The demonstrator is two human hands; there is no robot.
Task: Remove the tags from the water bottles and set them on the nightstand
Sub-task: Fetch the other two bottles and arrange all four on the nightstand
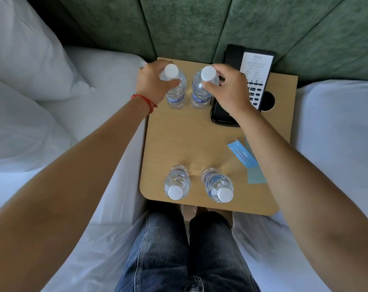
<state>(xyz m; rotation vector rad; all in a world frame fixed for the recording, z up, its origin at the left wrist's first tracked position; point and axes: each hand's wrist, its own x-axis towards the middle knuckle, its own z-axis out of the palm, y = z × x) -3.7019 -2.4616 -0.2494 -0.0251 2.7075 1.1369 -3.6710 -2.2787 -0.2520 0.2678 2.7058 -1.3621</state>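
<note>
Two clear water bottles with white caps stand at the back of the wooden nightstand. My left hand grips the neck of the left bottle. My right hand grips the neck of the right bottle. Two more capped bottles stand near the front edge, one on the left and one on the right. Blue paper tags lie flat on the right side of the nightstand, partly under my right forearm.
A black desk phone with a white card face sits at the back right, its cord beside the right bottle. White beds flank the nightstand, with pillows at the left. A green padded headboard rises behind. My legs in jeans stand at the front edge.
</note>
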